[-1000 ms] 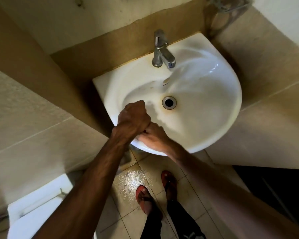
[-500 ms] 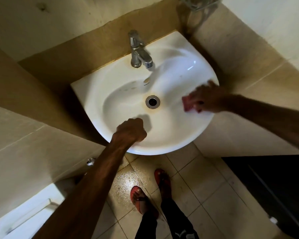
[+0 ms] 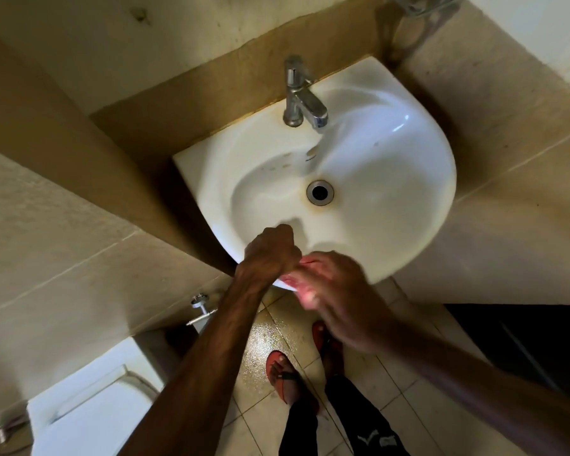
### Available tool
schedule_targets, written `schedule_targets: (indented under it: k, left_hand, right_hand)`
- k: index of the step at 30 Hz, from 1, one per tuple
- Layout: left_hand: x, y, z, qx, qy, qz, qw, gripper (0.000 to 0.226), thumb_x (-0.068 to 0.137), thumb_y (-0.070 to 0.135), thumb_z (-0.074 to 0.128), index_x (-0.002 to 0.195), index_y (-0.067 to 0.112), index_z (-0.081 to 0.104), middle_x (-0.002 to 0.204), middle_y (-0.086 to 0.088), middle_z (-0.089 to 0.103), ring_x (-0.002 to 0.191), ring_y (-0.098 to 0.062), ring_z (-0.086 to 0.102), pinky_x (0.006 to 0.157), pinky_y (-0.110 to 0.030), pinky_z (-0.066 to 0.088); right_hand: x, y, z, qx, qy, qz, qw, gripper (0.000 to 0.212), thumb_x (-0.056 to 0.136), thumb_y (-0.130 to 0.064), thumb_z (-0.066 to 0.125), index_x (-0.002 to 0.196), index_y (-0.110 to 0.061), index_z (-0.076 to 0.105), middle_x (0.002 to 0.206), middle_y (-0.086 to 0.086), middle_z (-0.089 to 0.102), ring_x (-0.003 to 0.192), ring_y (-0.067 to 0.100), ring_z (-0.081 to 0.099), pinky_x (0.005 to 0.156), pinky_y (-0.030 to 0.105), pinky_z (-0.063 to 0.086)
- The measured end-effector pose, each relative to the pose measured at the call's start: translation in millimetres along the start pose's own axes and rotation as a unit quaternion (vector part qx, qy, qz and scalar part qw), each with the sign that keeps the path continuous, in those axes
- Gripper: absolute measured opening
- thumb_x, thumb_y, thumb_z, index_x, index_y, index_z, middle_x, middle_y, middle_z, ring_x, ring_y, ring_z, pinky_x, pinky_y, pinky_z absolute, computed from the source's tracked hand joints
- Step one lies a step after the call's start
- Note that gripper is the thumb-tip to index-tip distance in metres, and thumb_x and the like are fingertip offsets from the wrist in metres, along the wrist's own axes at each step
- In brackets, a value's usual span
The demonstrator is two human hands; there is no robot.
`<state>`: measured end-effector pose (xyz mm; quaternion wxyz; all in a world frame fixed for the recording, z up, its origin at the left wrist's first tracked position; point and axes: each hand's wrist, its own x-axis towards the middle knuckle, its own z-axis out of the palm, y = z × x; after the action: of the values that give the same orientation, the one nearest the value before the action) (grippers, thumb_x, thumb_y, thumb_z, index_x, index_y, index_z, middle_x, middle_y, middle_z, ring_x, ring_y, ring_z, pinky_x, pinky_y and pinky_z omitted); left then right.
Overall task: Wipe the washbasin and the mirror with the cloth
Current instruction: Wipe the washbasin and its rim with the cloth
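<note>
Pink cloth (image 3: 298,269) sits at the near rim of the washbasin (image 3: 408,179), bunched small and mostly covered by the right hand (image 3: 338,291), which is motion-blurred; fingers curl over the cloth and press it to the front lip, so that hand reads as holding the cloth, though the exact pinch is smeared. Left hand (image 3: 270,255) is a closed fist planted on the same front rim just left of the cloth, touching or nearly touching the right hand; nothing visible inside it, looks like bracing, not gripping a thing. Cloth judged light, soft, floppy, likely damp, so it will crumple and slide under the palm unless kept wadded; best hold is flat palm over a folded pad with fingertips trapping the edges, not a pinch at one corner. Basin is glazed ceramic, hard, slick and rigid, wall-mounted, nothing to lift; the rounded rim gives the cloth little to catch on, so pressure has to come from the hand. Bowl shows brownish staining around the drain (image 3: 320,191) and specks on the left slope, probably needing firmer rubbing. Chrome tap (image 3: 301,93) stands at the back edge, well apart from both hands. Mirror not in view. Floor (image 3: 270,327) below looks wet and shiny, feet in red sandals, a toilet (image 3: 89,406) lower left. Judged mid-wipe on the basin rim, mirror step not yet done
</note>
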<state>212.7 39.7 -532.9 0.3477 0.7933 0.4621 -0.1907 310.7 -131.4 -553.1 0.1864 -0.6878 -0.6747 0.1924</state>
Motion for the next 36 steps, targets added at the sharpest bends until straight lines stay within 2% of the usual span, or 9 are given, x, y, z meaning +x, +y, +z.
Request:
schedule_targets:
  k: [4, 10, 13, 15, 21, 25, 29, 32, 36]
  left_hand:
    - [8.8, -9.4, -13.3, 0.005, 0.016, -0.003, 1.000, 0.037, 0.089, 0.016, 0.052, 0.125, 0.014, 0.059, 0.135, -0.007, 0.057, 0.120, -0.028, 0.058, 0.099, -0.039, 0.050]
    - [10.9, 12.7, -8.9, -0.001, -0.017, -0.026, 1.000, 0.050, 0.077, 0.028, 0.047, 0.126, 0.026, 0.061, 0.138, 0.001, 0.054, 0.124, -0.026, 0.055, 0.100, -0.032, 0.045]
    - [16.3, 40.1, 8.0, -0.003, -0.057, 0.007, 0.998, 0.059, 0.072, 0.036, 0.043, 0.128, 0.025, 0.060, 0.142, 0.000, 0.054, 0.128, -0.025, 0.053, 0.108, -0.035, 0.043]
    - [23.3, 57.8, 22.0, 0.017, -0.093, 0.021, 0.995, 0.048, 0.088, 0.038, 0.045, 0.132, 0.023, 0.057, 0.146, -0.002, 0.051, 0.130, -0.025, 0.052, 0.106, -0.033, 0.041]
    - [39.8, 87.9, 42.7, 0.056, -0.121, 0.031, 0.991, 0.051, 0.101, 0.052, 0.039, 0.137, 0.019, 0.053, 0.147, -0.005, 0.049, 0.129, -0.028, 0.052, 0.107, -0.038, 0.042]
    - [51.1, 87.2, 41.4, 0.077, -0.119, 0.034, 0.989, 0.051, 0.100, 0.052, 0.037, 0.133, 0.018, 0.056, 0.142, -0.006, 0.054, 0.125, -0.028, 0.055, 0.104, -0.038, 0.045]
    - [46.6, 87.5, 45.5, 0.089, -0.111, 0.045, 0.989, 0.048, 0.103, 0.046, 0.038, 0.135, 0.015, 0.057, 0.146, -0.006, 0.052, 0.131, -0.027, 0.050, 0.107, -0.035, 0.041]
    - [40.4, 81.2, 48.1, 0.062, -0.107, 0.060, 0.991, 0.044, 0.103, 0.042, 0.040, 0.138, 0.019, 0.054, 0.152, -0.002, 0.045, 0.138, -0.023, 0.044, 0.111, -0.033, 0.035]
    - [34.5, 61.9, 46.4, 0.032, -0.095, 0.070, 0.992, 0.039, 0.102, 0.039, 0.042, 0.133, 0.022, 0.058, 0.147, 0.001, 0.050, 0.132, -0.023, 0.049, 0.107, -0.032, 0.040]
  right_hand:
    - [8.7, -18.1, 44.0, -0.088, 0.081, -0.059, 0.991, 0.076, 0.086, -0.016, 0.073, 0.155, -0.029, 0.045, 0.151, 0.015, 0.050, 0.137, 0.033, 0.048, 0.114, 0.054, 0.040]
    - [-33.1, 70.7, 7.1, -0.135, 0.114, -0.213, 0.961, 0.047, 0.101, -0.027, 0.071, 0.147, -0.028, 0.059, 0.150, 0.011, 0.057, 0.140, 0.031, 0.054, 0.116, 0.053, 0.041]
    - [-53.7, 136.9, -36.4, -0.133, 0.120, -0.158, 0.971, 0.056, 0.100, -0.027, 0.072, 0.152, -0.026, 0.052, 0.160, 0.008, 0.045, 0.148, 0.032, 0.043, 0.117, 0.057, 0.040]
    - [-56.0, 172.2, -56.5, -0.133, 0.135, -0.105, 0.976, 0.055, 0.102, -0.030, 0.069, 0.152, -0.022, 0.047, 0.163, 0.010, 0.037, 0.153, 0.036, 0.035, 0.119, 0.062, 0.037]
    - [-10.7, 206.3, -97.4, -0.102, 0.212, -0.024, 0.972, 0.041, 0.108, -0.015, 0.052, 0.148, -0.006, 0.055, 0.153, 0.012, 0.051, 0.149, 0.027, 0.039, 0.124, 0.055, 0.032]
    - [70.0, 234.5, -118.9, -0.204, 0.283, -0.025, 0.937, 0.040, 0.107, -0.017, 0.054, 0.144, -0.005, 0.059, 0.150, 0.019, 0.054, 0.145, 0.032, 0.035, 0.122, 0.057, 0.034]
    - [128.2, 256.5, -120.1, -0.254, 0.267, -0.014, 0.929, 0.041, 0.099, -0.024, 0.058, 0.138, -0.012, 0.067, 0.150, 0.021, 0.056, 0.144, 0.043, 0.040, 0.129, 0.040, 0.015]
    - [136.3, 251.8, -122.3, -0.251, 0.258, 0.009, 0.933, 0.045, 0.099, -0.025, 0.057, 0.140, -0.011, 0.065, 0.150, 0.022, 0.056, 0.139, 0.048, 0.050, 0.122, 0.043, 0.026]
    - [107.1, 243.7, -128.4, -0.186, 0.222, 0.075, 0.954, 0.046, 0.099, -0.022, 0.059, 0.144, -0.013, 0.062, 0.157, 0.018, 0.049, 0.145, 0.042, 0.044, 0.124, 0.043, 0.029]
